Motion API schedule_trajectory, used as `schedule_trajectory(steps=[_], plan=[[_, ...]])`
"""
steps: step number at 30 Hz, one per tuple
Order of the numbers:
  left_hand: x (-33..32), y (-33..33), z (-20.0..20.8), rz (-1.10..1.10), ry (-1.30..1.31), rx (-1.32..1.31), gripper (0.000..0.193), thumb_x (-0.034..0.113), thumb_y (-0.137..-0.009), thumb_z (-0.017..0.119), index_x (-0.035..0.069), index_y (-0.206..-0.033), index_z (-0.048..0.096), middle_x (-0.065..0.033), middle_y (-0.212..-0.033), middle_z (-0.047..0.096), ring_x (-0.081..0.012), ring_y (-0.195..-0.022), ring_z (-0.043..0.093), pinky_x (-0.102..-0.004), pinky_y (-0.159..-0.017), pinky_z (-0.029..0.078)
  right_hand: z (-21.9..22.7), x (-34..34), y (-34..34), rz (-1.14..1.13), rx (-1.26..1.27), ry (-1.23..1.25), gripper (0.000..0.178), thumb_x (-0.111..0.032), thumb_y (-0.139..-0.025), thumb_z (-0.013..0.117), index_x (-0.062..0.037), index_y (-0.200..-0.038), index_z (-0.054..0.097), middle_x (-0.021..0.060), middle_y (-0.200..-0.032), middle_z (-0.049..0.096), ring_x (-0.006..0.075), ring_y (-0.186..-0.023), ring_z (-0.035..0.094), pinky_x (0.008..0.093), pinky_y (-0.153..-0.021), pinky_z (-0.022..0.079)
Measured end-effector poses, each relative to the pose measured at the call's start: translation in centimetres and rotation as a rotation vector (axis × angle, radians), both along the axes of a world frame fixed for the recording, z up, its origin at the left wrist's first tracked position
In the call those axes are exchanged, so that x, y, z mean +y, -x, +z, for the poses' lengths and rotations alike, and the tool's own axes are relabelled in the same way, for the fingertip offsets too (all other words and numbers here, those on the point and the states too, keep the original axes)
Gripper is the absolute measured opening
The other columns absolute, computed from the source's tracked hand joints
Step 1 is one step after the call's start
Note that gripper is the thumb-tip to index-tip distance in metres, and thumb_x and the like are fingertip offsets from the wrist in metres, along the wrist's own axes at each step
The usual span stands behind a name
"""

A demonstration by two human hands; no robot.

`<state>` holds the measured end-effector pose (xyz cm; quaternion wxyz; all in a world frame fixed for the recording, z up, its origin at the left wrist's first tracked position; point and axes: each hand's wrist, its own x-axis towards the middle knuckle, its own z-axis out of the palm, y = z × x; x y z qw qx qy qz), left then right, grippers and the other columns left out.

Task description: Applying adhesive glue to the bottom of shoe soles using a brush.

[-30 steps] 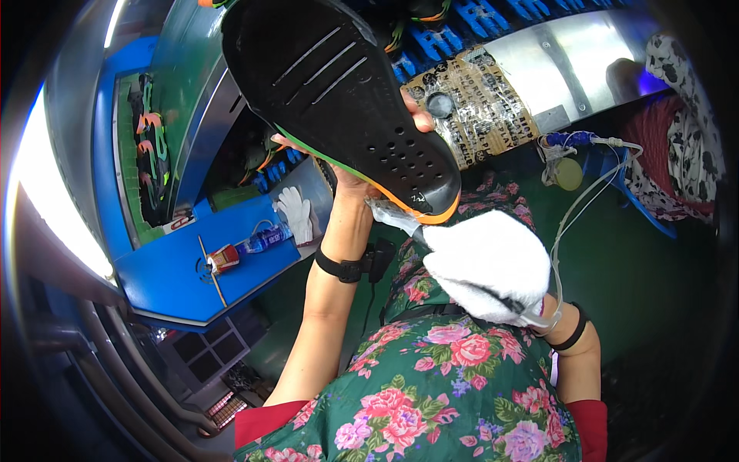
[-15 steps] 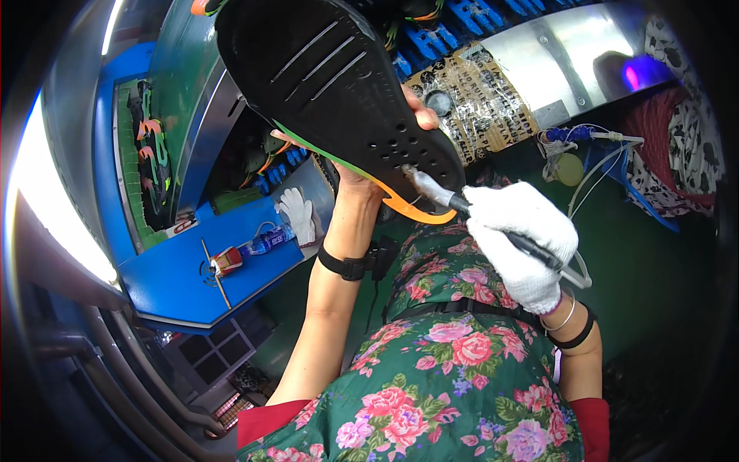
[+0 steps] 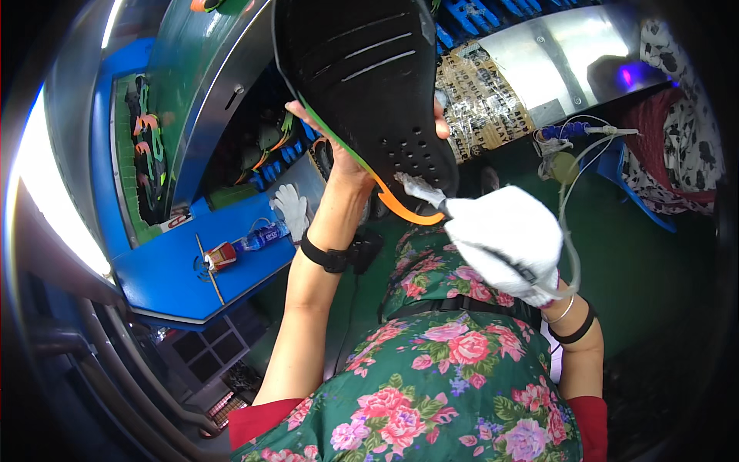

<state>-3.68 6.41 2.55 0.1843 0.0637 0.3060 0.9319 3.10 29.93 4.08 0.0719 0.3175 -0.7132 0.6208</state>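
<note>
A black shoe sole [image 3: 362,85] with slots, a cluster of small holes and a green-to-orange edge is held up in front of me. My left hand [image 3: 350,163], bare, grips it from behind, with fingertips showing at both sides. My right hand [image 3: 504,239], in a white knit glove, is closed round the black handle of a brush [image 3: 422,189]. Its pale, stained bristles touch the black surface below the holes. A clear hose [image 3: 570,254] runs up past the gloved hand. Most of the left palm is hidden behind the sole.
At left, a blue table [image 3: 169,277] holds a bottle [image 3: 258,237], a red box [image 3: 221,256], a thin stick [image 3: 209,269] and a white glove [image 3: 291,208]. More dark pieces [image 3: 150,154] lie on a green belt. A metal machine cover [image 3: 554,58] with taped cardboard [image 3: 483,96] stands ahead.
The sole has shifted right and turned more upright, my left arm with it. My right hand has moved slightly left and down, its brush still against the sole.
</note>
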Motion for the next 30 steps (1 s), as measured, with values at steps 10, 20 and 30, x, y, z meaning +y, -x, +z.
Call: schedule_trajectory(steps=[10, 20, 30], plan=[[-0.1, 0.1, -0.1, -0.098, 0.029, -0.117, 0.131, 0.102, -0.067, 0.034, 0.005, -0.155, 0.038, -0.0288, -0.125, 0.064, -0.0411, -0.103, 0.071, -0.0532, -0.082, 0.063, -0.3, 0.8, -0.7, 0.287, -0.153, -0.112, 0.033, -0.003, -0.08, 0.078, -0.0082, -0.112, 0.077, 0.0122, -0.107, 0.077, 0.0255, -0.08, 0.072, 0.0347, -0.07, 0.057], [-2.2, -0.2, -1.5, -0.404, 0.039, -0.186, 0.115, 0.091, -0.079, 0.036, 0.003, -0.154, 0.041, -0.0269, -0.128, 0.065, -0.0433, -0.102, 0.073, -0.0602, -0.085, 0.063, -0.4, -0.1, 0.6, 0.269, 0.075, -0.08, 0.032, -0.006, -0.076, 0.081, -0.0102, -0.108, 0.08, 0.0083, -0.108, 0.078, 0.0258, -0.089, 0.073, 0.0363, -0.078, 0.058], [-1.9, -0.6, 0.2, -0.355, 0.652, -0.395, 0.099, 0.08, -0.088, 0.048, -0.003, -0.142, 0.053, -0.0247, -0.114, 0.072, -0.0356, -0.087, 0.077, -0.0494, -0.074, 0.067, -1.2, -1.1, 0.1, 0.367, 0.263, -0.202, 0.035, -0.005, -0.076, 0.08, -0.0126, -0.11, 0.078, 0.0086, -0.108, 0.077, 0.0265, -0.085, 0.071, 0.0355, -0.07, 0.057]])
